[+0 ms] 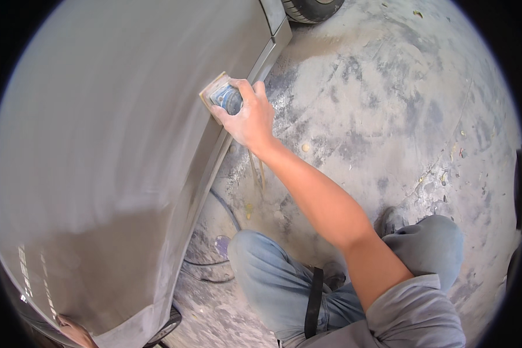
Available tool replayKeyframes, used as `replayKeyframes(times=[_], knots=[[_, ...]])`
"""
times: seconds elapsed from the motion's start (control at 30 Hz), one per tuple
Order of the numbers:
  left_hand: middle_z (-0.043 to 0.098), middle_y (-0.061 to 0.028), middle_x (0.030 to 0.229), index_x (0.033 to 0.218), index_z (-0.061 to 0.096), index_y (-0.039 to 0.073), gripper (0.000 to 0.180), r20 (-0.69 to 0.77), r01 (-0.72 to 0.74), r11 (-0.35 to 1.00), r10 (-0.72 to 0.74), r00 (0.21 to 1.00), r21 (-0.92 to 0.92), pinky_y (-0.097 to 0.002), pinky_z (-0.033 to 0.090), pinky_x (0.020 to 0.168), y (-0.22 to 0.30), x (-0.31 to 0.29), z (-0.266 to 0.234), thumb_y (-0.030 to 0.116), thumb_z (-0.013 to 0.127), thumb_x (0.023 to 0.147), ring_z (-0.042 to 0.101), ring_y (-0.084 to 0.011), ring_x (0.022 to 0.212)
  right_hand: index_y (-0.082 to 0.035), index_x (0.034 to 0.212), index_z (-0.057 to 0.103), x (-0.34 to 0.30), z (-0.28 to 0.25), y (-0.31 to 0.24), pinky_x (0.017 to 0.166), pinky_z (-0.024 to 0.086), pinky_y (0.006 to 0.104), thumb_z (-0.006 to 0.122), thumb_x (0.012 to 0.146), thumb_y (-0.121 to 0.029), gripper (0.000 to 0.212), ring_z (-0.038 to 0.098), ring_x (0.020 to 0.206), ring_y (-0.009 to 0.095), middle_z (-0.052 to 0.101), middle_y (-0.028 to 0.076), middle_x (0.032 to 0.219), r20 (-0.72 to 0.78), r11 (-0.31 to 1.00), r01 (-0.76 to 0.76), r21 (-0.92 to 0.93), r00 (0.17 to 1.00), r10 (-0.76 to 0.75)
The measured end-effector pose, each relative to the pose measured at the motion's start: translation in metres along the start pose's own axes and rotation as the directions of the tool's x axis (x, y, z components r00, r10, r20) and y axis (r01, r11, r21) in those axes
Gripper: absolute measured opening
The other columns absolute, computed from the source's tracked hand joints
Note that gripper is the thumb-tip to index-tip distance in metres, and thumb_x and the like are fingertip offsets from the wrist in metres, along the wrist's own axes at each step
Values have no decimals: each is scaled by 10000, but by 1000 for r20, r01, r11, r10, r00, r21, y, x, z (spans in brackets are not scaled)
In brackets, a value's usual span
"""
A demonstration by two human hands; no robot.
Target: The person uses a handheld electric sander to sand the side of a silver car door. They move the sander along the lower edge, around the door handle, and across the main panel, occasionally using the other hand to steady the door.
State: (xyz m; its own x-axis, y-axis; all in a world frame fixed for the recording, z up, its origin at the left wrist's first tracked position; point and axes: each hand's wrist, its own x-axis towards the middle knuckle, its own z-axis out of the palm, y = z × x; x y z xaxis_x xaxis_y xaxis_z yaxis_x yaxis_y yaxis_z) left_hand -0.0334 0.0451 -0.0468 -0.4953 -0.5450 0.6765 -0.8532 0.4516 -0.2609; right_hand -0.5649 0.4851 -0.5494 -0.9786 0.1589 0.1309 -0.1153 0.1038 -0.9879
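My right hand (253, 113) grips a palm sander (225, 97), thumb on its near side and fingers over the top. The sander has a rounded blue and dark body on a square, pale, dusty pad. Its pad is against the grey car panel (116, 116), near the panel's lower edge. Dull, swirled dust covers much of the panel, while a darker, shinier patch shows at its near end. At the lower left rim is a skin-coloured shape (76, 333) by the panel's edge; it may be my left hand, but no fingers can be made out.
A dark hose (226, 209) curls on the stained concrete floor (388, 127) below the car. Thin cords (257, 169) hang beneath my right wrist. The car's tyre (313, 8) is at the far end. My bent knees (258, 255) are close to the panel.
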Motion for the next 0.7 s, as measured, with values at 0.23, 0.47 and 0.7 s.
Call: replayKeyframes(times=[0.23, 0.47, 0.7], knots=[[674, -398, 1229, 1267, 628, -168, 872, -77, -18, 824, 74, 994, 566, -586, 496, 999, -1, 4, 9, 627, 291, 1144, 639, -532, 1152, -157, 1276, 668, 56, -12, 19, 849, 580, 484, 921, 760, -392, 621, 695, 974, 369, 600, 136, 1118, -48, 997, -71, 17, 996, 72], [551, -355, 1521, 1479, 555, -124, 700, -400, -215, 912, 353, 846, 349, -540, 370, 1237, 55, 74, 34, 452, 295, 1177, 499, -504, 1433, -155, 1289, 634, 117, -31, 32, 871, 583, 543, 918, 779, -385, 628, 713, 996, 435, 610, 173, 1172, -100, 996, -73, 53, 992, 79], [482, -337, 1612, 1548, 473, -142, 759, -424, -196, 960, 95, 900, -202, -505, 330, 1275, 279, 90, -28, 496, 333, 1162, 458, -485, 1490, -137, 1270, 648, 157, -35, 53, 892, 578, 546, 924, 778, -399, 622, 711, 1004, 437, 619, 177, 1165, -125, 980, -141, 144, 979, 159]])
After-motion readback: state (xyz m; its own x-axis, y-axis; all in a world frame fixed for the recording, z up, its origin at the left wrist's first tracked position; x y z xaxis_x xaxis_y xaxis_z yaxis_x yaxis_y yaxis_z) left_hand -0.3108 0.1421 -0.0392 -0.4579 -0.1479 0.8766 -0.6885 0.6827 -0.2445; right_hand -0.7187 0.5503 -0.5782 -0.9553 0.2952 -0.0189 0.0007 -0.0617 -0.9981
